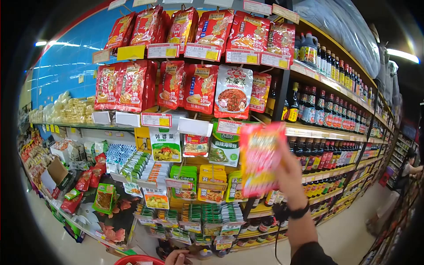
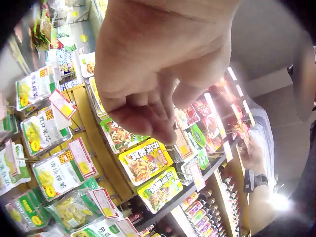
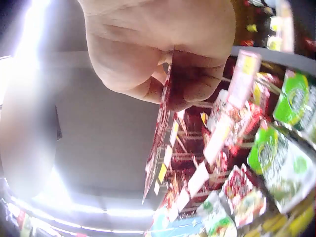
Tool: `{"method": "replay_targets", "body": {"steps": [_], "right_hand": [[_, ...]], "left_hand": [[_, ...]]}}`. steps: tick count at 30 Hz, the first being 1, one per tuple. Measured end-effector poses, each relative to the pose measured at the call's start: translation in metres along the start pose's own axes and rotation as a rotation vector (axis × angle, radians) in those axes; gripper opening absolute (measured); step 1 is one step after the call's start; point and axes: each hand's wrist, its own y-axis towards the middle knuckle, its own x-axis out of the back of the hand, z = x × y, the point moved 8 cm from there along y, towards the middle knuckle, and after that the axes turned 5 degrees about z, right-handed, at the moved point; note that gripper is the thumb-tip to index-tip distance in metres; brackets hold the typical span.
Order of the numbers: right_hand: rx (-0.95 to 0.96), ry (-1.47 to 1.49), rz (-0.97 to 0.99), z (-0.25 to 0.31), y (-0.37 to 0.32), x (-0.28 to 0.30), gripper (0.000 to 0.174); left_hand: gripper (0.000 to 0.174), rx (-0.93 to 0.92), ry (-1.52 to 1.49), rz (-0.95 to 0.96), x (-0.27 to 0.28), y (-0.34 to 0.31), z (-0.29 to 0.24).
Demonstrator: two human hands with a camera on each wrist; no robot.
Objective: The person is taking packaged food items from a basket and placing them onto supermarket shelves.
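In the head view my right hand (image 1: 289, 174) grips a red and yellow food pouch (image 1: 261, 161) by its side edge, held up in front of the shelves. The right wrist view shows the same pouch (image 3: 159, 133) edge-on, pinched between thumb and fingers of the right hand (image 3: 163, 49). My left hand (image 1: 178, 257) is low at the bottom edge of the head view, beside a red basket (image 1: 138, 258). Its fingers hang loosely bent with nothing between them in the left wrist view, where the hand (image 2: 158, 74) overlaps the hanging packets.
Red pouches (image 1: 201, 88) hang in rows above, with a white pouch (image 1: 233, 92) among them. Green and yellow packets (image 1: 212, 183) hang lower. Sauce bottles (image 1: 329, 108) line the shelves to the right. A display table (image 1: 132, 229) stands at left. Another person (image 1: 408, 168) is at far right.
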Motion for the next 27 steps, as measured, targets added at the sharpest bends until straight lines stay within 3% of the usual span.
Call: {"method": "replay_targets", "body": {"steps": [2,4,9,20,27], "right_hand": [[-0.093,0.151,-0.062,0.003,0.046,0.029,0.055],[0.022,0.032,-0.129,0.002,0.083,0.049,0.052],[-0.029,0.090,-0.173,-0.025,0.142,0.070,0.052],[-0.023,0.279,-0.162,-0.039,0.178,0.063,0.050],[0.034,0.234,-0.166,-0.042,0.176,0.061,0.051]], "left_hand": [[0.023,-0.012,0.004,-0.027,0.004,-0.003,0.003],[0.022,0.005,-0.008,-0.052,0.009,-0.008,0.007],[0.020,0.044,0.055,-0.049,0.020,-0.018,0.020],[0.019,0.122,0.048,-0.082,0.035,-0.029,0.042],[0.019,0.107,0.049,-0.049,0.034,-0.026,0.055]]}}
